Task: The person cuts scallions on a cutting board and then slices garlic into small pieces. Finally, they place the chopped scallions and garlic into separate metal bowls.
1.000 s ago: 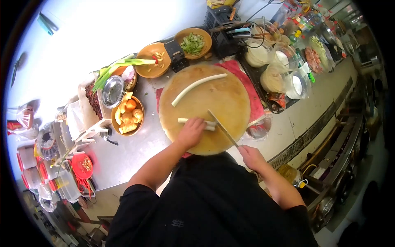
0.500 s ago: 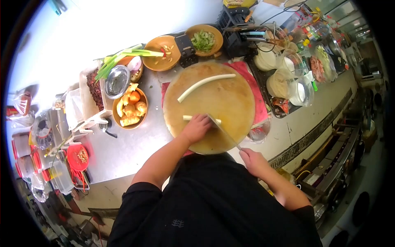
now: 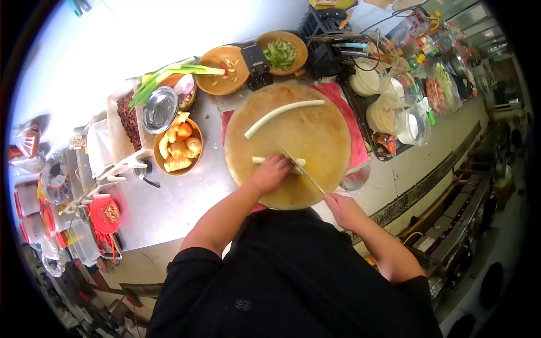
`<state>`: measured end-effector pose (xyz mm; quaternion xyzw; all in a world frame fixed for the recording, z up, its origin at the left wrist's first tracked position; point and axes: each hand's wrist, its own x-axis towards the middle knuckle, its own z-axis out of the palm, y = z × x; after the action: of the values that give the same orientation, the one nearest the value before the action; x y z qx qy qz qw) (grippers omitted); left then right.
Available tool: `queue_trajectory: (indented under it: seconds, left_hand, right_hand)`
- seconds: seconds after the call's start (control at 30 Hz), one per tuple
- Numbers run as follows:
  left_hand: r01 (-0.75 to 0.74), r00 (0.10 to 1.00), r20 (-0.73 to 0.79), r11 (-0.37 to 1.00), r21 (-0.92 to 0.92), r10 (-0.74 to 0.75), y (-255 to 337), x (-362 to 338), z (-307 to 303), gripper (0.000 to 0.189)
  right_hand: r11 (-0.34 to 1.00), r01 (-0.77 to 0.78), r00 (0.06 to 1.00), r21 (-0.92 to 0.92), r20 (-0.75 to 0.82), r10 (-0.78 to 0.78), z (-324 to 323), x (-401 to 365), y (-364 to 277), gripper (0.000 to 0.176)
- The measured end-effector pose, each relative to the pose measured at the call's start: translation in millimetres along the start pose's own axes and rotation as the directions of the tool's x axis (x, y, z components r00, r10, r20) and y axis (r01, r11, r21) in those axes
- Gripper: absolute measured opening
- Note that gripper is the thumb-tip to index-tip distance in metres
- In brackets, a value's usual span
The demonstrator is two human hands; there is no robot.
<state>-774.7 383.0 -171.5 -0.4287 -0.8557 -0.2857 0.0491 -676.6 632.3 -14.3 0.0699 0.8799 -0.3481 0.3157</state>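
On the round chopping board (image 3: pixel 304 135), my left hand (image 3: pixel 272 172) presses down with curled fingers on a short white leek stalk (image 3: pixel 257 160). Part of the stalk is hidden under the fingers. My right hand (image 3: pixel 342 209) is closed round the handle of a knife (image 3: pixel 309 176). Its blade slants across the stalk, close beside my left fingertips. A pale end piece (image 3: pixel 300 162) of leek shows to the right of the blade. A longer, curved white leek stalk (image 3: pixel 282 114) lies apart, farther up the board.
A red cloth (image 3: pixel 354 141) lies under the board. Behind it stand bowls with chopped greens (image 3: pixel 279 53) and garlic cloves (image 3: pixel 227 63). To the left are a bowl of ginger (image 3: pixel 177 150), a metal bowl (image 3: pixel 160 110) and green leek tops (image 3: pixel 163 78). Tubs of white contents (image 3: pixel 365 79) stand right.
My right hand and the knife have moved forward and slightly left, and the blade tip reaches farther up the board. My left hand stays on the leek stalk.
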Motion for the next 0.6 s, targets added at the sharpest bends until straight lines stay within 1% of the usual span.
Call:
queue_trajectory:
  seconds: [0.13,0.2,0.23,0.3,0.43,0.5,0.53,0.6]
  left_hand:
    - [0.007,1.000,-0.015,1.000,0.030,-0.006,0.5,-0.3,1.0,0.031]
    - [0.000,1.000,-0.019,0.999,0.036,0.000,-1.9,-1.5,1.1,0.030]
    - [0.000,1.000,-0.019,0.999,0.040,0.000,-3.2,-2.2,-0.1,0.030]
    - [-0.011,0.998,-0.055,1.000,-0.023,0.010,-2.8,-3.6,0.2,0.030]
    - [-0.018,0.997,-0.071,0.999,-0.029,0.016,-6.9,-5.9,5.5,0.027]
    - [-0.015,0.999,0.030,1.000,0.011,0.015,-8.7,-7.7,5.5,0.030]
    - [-0.010,0.999,0.030,1.000,0.011,0.009,-8.9,-8.2,4.9,0.030]
    - [0.001,1.000,0.031,1.000,-0.004,-0.001,-8.1,-7.8,4.4,0.030]
  right_hand:
    - [0.999,-0.041,0.999,-0.016,0.012,0.041,14.4,27.6,-1.0,0.044]
    - [1.000,0.014,0.999,-0.007,0.031,-0.014,17.7,47.0,-9.7,0.044]
    - [1.000,0.018,0.999,-0.006,0.030,-0.018,15.2,51.5,-11.5,0.044]
    - [0.994,0.093,0.996,0.059,0.004,-0.094,9.7,53.2,-12.6,0.044]
    - [0.990,0.144,0.989,0.005,-0.031,-0.143,2.2,21.5,-14.3,0.045]
    - [0.998,0.060,0.998,-0.004,-0.009,-0.060,4.1,13.1,-11.2,0.046]
    - [0.998,0.061,0.998,-0.005,-0.004,-0.061,6.6,17.7,-10.7,0.046]
    - [1.000,-0.018,0.999,-0.023,0.028,0.019,17.8,33.3,-7.2,0.046]
